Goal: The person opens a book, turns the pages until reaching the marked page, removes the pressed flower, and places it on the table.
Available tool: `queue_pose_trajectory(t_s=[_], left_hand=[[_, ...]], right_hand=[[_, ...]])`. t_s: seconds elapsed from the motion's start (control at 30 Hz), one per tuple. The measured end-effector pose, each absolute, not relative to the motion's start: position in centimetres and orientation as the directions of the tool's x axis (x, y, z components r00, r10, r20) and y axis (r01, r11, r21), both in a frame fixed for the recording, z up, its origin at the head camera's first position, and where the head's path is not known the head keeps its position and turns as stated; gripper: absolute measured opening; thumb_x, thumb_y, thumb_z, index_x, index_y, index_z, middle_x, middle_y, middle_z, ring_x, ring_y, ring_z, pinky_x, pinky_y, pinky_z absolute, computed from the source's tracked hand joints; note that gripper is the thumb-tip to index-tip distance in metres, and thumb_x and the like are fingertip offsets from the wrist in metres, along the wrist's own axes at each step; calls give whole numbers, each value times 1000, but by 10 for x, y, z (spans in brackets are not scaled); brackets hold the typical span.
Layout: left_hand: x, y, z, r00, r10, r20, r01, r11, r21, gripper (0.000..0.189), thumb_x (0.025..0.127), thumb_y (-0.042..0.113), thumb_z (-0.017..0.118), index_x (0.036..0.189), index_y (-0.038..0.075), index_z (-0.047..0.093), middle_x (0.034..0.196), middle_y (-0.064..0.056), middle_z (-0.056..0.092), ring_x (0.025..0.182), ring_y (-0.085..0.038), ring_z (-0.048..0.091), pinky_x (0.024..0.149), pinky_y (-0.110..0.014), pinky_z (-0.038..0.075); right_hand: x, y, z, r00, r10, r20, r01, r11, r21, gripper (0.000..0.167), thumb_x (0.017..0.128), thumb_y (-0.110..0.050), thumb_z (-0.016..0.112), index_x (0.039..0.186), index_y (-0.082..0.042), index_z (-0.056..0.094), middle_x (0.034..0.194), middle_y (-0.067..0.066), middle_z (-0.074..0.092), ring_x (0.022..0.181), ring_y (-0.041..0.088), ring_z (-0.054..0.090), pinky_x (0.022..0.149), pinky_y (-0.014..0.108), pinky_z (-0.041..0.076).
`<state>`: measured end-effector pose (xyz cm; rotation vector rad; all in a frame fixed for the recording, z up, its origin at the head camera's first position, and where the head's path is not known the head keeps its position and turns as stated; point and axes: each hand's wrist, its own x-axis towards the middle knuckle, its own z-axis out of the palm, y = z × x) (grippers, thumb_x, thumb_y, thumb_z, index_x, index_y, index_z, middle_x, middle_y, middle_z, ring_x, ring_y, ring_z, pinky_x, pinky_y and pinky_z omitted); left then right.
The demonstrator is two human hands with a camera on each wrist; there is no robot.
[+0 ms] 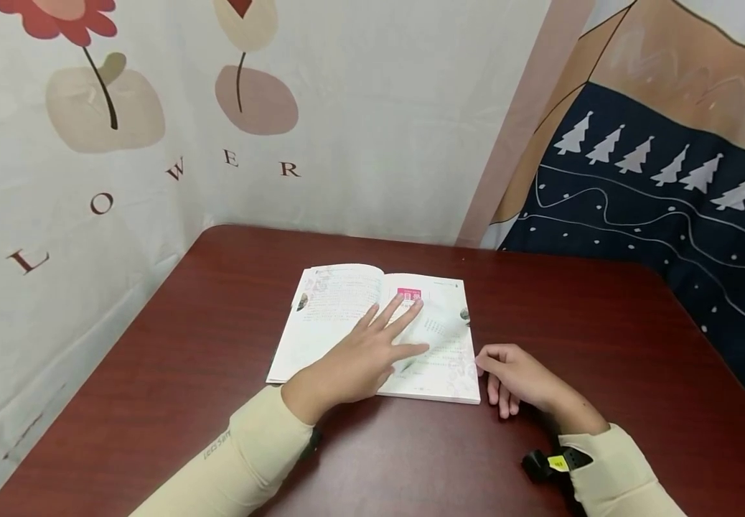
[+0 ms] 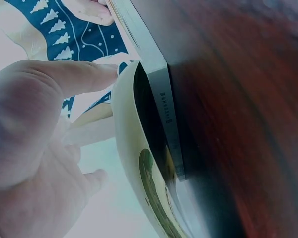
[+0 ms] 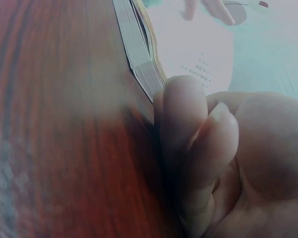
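An open book (image 1: 334, 337) lies on the table, its pages printed with small text and a pink heading block on the right page. My left hand (image 1: 362, 355) is over that right page with its fingers spread, the fingertips near the heading. In the left wrist view the thumb (image 2: 89, 77) reaches the curved edge of the pages (image 2: 126, 109), above the book's spine. Just off the book's right edge, my right hand (image 1: 517, 373) rests on the table. Its fingers (image 3: 184, 109) are loosely curled beside the book's corner, with nothing seen in them.
The dark red-brown table (image 1: 217, 309) extends around the book. Behind it hangs a pale curtain (image 1: 379, 129) with flower prints and letters, and to the right a navy cloth (image 1: 637, 187) with white trees. A black wrist strap (image 1: 569, 459) is on the right wrist.
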<state>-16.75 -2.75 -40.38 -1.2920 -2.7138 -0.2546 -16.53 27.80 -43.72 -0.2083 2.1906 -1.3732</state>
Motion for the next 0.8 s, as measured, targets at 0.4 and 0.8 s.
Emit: queue_pose_trajectory(t_s=[0.4,0.8], left_hand=[[-167,-27,-404,-593,791,153,805,589,73,43,91,0,57,124,22,73,161,-10,36,154,-29,22,126,-48,15],[-166,-27,-404,-620,777,113,784,619,45,33,98,5,53,126,13,70,156,-10,44,150,-33,31,124,-51,23]], right_hand=[[-165,278,-437,-841,-402,-361,149,470,-870,27,106,-20,44,95,3,55,58,8,60,38,16,59,37,30,48],[-165,277,-436,-841,-402,-363,152,469,-870,28,106,-20,43,94,3,54,58,8,60,38,16,59,37,29,48]])
